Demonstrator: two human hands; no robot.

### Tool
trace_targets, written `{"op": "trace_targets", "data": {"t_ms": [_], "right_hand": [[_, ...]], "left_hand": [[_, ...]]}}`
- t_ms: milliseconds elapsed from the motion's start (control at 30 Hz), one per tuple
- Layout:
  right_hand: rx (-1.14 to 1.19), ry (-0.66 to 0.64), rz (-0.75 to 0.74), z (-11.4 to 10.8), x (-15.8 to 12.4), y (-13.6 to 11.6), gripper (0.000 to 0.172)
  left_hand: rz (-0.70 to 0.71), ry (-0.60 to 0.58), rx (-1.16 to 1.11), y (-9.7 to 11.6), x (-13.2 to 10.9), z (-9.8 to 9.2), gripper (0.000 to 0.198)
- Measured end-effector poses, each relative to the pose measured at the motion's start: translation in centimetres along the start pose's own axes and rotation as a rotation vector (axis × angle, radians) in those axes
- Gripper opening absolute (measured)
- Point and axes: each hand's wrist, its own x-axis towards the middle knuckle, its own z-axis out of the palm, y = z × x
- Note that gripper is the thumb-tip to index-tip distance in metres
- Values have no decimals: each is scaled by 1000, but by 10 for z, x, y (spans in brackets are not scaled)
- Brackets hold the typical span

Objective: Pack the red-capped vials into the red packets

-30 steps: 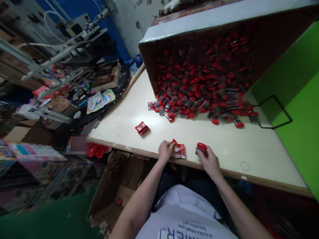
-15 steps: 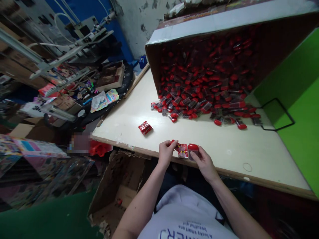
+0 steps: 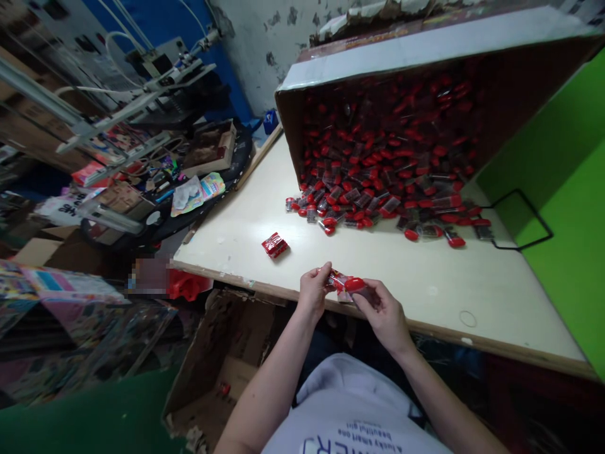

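Note:
My left hand (image 3: pixel 312 291) pinches a red-and-white foil sachet (image 3: pixel 339 282) at the near edge of the cream table (image 3: pixel 472 296). My right hand (image 3: pixel 384 316) grips a clear plastic container with a red cap (image 3: pixel 355 285), and the cap touches the sachet. Both hands are close together, and their fingers hide part of each item. A similar red foil sachet (image 3: pixel 275 245) lies alone on the tabletop. Beyond it, a heap of red-capped containers (image 3: pixel 373 211) spills from a tilted cardboard box (image 3: pixel 392 132).
A torn cardboard box (image 3: pixel 222 378) stands on the floor below the table's near edge. A green wall (image 3: pixel 562 252) and a black wire frame (image 3: pixel 520 221) are on the right. A cluttered bench with a machine (image 3: pixel 170 79) and a red bag (image 3: pixel 186 285) are on the left.
My right hand has lifted the red-capped container off the table and brought it against the sachet. My left hand has raised the sachet slightly, and the two hands are now closer together.

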Motion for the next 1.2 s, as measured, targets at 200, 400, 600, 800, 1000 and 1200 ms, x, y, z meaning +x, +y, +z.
{"op": "trace_targets", "data": {"t_ms": [200,400,600,800,1000,1200], "right_hand": [[-136,53,0,-1,2,-1,29],[-66,25,46,3,2,3,34],[-14,46,60,3,5,10,32],[-182,124,-41,8,2,11,28],[87,17,97,9,1,11,33],[213,-70,187,6,5,6,33]], "left_hand": [[-65,-46,-55,0,0,1,45],[-1,-53,-48,-4,-4,5,40],[-64,-88,-117,-5,-15,8,38],[-70,-91,-163,-11,-26,15,48],[-67,-146,-186,-10,-30,18,47],[-42,-221,-161,-11,-31,14,42]]}}
